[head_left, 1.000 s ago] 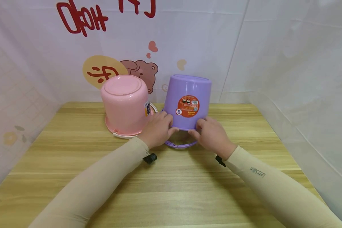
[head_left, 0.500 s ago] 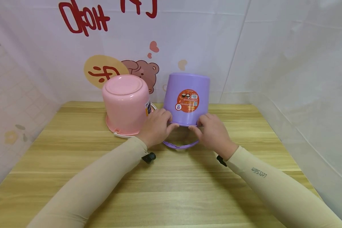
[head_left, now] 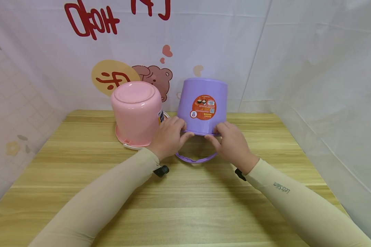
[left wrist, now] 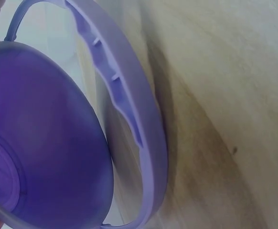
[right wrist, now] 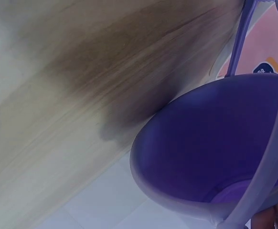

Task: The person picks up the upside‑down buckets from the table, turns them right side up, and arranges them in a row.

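A purple bucket (head_left: 185, 106) with a round red label is held bottom up, its near rim tilted up off the table. My left hand (head_left: 169, 137) pinches the rim's left side, thumb below and curled fingers on the outer wall. On the rim's right side my right hand (head_left: 233, 144) grips the same way. The purple handle (head_left: 196, 160) hangs down in front, close to the tabletop. Both wrist views look into the bucket's hollow inside (left wrist: 48, 124), where nothing lies. Just left of my left hand, a pink bucket (head_left: 136, 116) stands upside down on the table.
The pink bucket's white handle (head_left: 131, 147) lies round its base on the wooden table (head_left: 185, 212). White cloth with red lettering and a cartoon bear (head_left: 156, 80) hangs behind the table. More white cloth (head_left: 327, 85) hangs at the right.
The purple bucket's near rim has tipped upward and its base leans a little further back. Both hands keep their hold on the rim. The pink bucket stays put.
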`<state>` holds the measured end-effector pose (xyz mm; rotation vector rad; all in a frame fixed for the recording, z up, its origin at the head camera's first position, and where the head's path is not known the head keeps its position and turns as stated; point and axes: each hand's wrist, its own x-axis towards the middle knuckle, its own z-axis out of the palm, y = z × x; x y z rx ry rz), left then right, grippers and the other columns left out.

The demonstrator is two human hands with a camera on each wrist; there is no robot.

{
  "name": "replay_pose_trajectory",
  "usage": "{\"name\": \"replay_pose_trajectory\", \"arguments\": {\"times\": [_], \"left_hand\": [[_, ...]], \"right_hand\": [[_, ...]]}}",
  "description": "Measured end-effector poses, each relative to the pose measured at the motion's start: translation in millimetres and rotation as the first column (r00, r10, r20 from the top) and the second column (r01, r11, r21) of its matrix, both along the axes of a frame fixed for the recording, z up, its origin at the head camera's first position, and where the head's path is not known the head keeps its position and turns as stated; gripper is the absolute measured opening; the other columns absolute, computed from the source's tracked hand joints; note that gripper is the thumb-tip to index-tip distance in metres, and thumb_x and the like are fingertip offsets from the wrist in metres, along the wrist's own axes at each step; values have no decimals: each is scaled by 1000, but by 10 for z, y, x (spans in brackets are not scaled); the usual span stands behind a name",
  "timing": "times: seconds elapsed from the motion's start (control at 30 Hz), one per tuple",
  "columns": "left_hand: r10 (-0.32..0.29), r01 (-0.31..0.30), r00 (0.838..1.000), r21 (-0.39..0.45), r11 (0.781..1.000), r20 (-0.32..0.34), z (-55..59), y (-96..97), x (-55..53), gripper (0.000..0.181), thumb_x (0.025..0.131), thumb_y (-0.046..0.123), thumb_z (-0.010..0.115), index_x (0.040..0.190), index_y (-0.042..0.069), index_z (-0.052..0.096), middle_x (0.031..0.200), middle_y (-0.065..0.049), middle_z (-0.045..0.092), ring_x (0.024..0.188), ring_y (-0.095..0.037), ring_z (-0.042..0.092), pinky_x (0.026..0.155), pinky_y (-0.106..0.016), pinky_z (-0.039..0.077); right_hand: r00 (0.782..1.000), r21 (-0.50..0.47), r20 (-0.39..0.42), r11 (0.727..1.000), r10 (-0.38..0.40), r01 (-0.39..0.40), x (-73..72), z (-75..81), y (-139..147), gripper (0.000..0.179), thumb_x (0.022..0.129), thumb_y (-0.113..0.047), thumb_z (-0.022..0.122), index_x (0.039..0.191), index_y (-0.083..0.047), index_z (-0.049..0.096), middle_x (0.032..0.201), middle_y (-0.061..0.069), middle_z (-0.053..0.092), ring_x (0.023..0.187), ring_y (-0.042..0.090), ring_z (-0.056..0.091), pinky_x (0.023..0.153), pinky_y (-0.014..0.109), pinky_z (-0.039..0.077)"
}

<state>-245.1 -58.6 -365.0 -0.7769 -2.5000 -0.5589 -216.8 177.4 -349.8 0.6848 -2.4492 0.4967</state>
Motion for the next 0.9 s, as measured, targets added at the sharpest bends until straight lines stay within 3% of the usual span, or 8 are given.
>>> {"name": "replay_pose_trajectory", "arguments": {"times": [0.33,0.9], "left_hand": [[0,0,1000,-2,1000,5,41,4,41,39,87,55,52,80,17,45,76,4,43,73,-15,42,70,-32,37],[7,-7,1000,4,1000,16,14,27,47,40,86,56,53,79,17,45,75,4,42,72,-15,41,67,-32,36]], "right_hand": [[1000,-3,-18,1000,17,-17,5,7,5,31,78,-33,74,79,-8,55,70,-2,48,65,15,45,59,29,37],[999,-25,3,999,45,-45,-10,-1,34,32,76,-31,76,80,-9,54,71,4,55,66,15,46,60,29,39]]}}
